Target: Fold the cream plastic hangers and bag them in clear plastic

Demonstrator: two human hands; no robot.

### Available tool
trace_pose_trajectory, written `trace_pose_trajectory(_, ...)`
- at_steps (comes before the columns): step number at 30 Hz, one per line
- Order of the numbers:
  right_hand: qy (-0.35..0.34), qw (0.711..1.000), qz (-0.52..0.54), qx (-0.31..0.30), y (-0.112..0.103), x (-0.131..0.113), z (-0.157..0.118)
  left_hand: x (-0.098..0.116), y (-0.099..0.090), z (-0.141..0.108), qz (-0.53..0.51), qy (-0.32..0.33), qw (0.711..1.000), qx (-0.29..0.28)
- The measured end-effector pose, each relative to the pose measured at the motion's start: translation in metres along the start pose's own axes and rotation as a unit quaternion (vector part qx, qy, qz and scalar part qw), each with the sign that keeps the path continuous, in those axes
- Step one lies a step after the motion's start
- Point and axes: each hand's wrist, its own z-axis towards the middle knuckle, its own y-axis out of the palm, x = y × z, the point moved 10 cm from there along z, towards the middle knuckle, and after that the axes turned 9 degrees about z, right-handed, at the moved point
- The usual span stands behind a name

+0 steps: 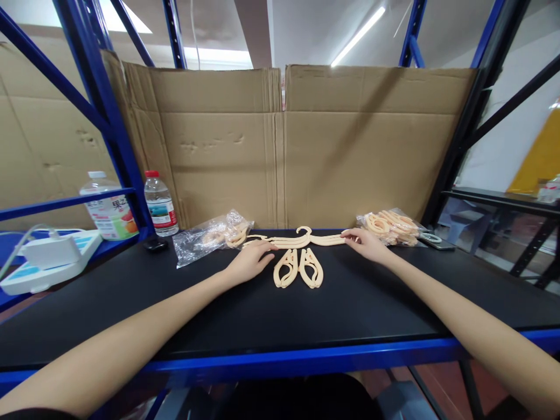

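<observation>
An unfolded cream plastic folding hanger [294,242] lies on the black tabletop, its hook pointing to the back. My right hand [366,245] pinches the tip of its right arm between thumb and fingers. Beside the hanger's left arm is my left hand [250,261], its fingers reaching to the near edge and its thumb held apart; whether it grips is not clear, and it covers part of that arm. Just in front of the hanger lie two folded cream looped pieces, a left one [278,277] and a right one [319,277], touched by neither hand.
Clear plastic bags with cream pieces lie at the back left [214,233] and back right [389,226]. A phone [440,242] is at the right. A water bottle [160,207], a larger bottle [109,210] and a power strip [87,245] stand left. Cardboard [371,146] walls the back.
</observation>
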Motion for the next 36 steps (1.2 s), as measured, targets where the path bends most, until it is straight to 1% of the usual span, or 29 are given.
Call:
trace_pose_trajectory(2, 0.014, 1.0, -0.022, 0.002, -0.002, 0.02, 0.002, -0.018, 0.003, 0.0, 0.018, -0.023, 1.0, 0.009)
trace_pose_trajectory(3, 0.014, 0.999, -0.031, -0.001, -0.001, 0.025, 0.002, -0.025, 0.004, -0.001, 0.025, -0.031, 0.999, 0.012)
trace_pose_trajectory(6, -0.003, 0.998, -0.059, -0.016, 0.009, 0.028, 0.002, -0.033, 0.009, -0.003, 0.04, -0.046, 0.998, 0.013)
trace_pose_trajectory(11, -0.043, 0.994, -0.097, -0.041, 0.023, 0.018, -0.002, -0.027, 0.012, -0.005, 0.052, -0.048, 0.998, 0.003)
trace_pose_trajectory(18, -0.067, 0.99, -0.111, -0.05, 0.027, 0.015, -0.004, -0.02, 0.012, -0.006, 0.059, -0.054, 0.997, -0.007)
trace_pose_trajectory(27, -0.073, 0.993, -0.087, -0.032, 0.029, 0.021, 0.0, -0.014, 0.015, -0.005, 0.046, -0.048, 0.998, -0.021)
trace_pose_trajectory(36, -0.076, 0.995, -0.07, -0.006, 0.023, 0.01, 0.001, -0.015, 0.013, -0.003, -0.008, -0.064, 0.998, -0.019)
